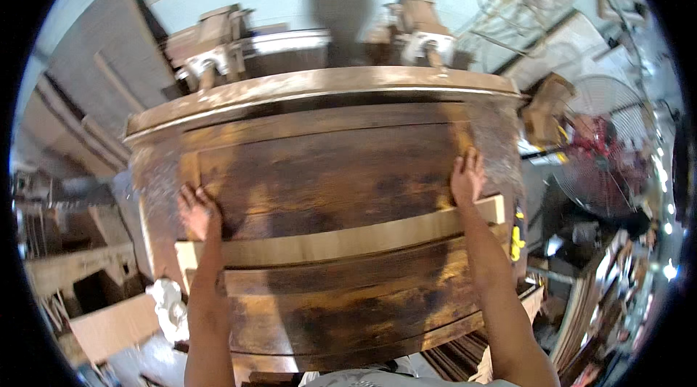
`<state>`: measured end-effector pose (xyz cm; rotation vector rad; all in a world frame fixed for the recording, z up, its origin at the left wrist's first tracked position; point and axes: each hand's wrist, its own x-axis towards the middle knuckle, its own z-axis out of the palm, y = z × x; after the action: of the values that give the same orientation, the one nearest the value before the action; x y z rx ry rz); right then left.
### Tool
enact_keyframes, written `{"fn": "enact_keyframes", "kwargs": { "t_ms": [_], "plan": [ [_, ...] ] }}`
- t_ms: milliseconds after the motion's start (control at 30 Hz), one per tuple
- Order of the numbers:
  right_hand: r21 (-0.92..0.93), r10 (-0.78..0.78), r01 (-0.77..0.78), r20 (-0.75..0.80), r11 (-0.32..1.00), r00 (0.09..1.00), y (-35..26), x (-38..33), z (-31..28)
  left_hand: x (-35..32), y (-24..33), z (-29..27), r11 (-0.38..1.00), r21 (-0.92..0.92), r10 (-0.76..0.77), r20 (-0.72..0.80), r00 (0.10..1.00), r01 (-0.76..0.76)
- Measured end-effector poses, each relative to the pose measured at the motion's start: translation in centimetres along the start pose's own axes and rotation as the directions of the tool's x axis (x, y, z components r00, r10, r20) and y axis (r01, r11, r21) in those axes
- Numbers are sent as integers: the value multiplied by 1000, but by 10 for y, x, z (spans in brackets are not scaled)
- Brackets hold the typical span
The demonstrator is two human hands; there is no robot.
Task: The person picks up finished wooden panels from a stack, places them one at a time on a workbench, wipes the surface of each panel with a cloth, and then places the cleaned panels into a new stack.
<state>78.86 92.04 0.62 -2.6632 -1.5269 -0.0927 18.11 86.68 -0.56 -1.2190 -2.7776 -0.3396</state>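
— Cabinet, dark stained wood, fills the middle of the view, close in front of the person, its broad panelled face turned up toward the camera. What are the hands doing on it?

— Both lie flat and spread on the big dark panel. The left hand presses near the panel's left edge, the right hand near its right edge, fingers open, gripping nothing. Set that far apart, they look placed to steady or shift a wide, heavy piece evenly.

— And the pale strip under them?

— A lighter wooden rail runs across the face just below both palms, between the dark panel above and another one lower down.

— What lies around it?

— Behind its top edge, a machine with wooden blocks on it, and the person's shadow on the pale wall. A standing fan is off to the right, a crumpled white rag is low on the left, and boards lean at upper left.
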Motion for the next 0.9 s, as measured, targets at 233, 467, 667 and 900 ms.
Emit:
{"fn": "enact_keyframes", "kwargs": {
  "t_ms": [233,467,667,900],
  "plan": [
    [63,-22,27,-78,998,997,13,-5,3,1,3,15,994,101,57,-65,996,-51],
    [90,-16,24,-87,996,996,11,-2,5,1,-5,18,994,95,58,-99,993,-48],
    [-5,-58,57,-127,998,990,28,5,26,1,-9,8,978,54,202,-53,978,-199],
    [-17,-14,12,-95,1000,995,17,-2,17,1,0,12,1000,18,14,-75,997,-13]
  ]
}}
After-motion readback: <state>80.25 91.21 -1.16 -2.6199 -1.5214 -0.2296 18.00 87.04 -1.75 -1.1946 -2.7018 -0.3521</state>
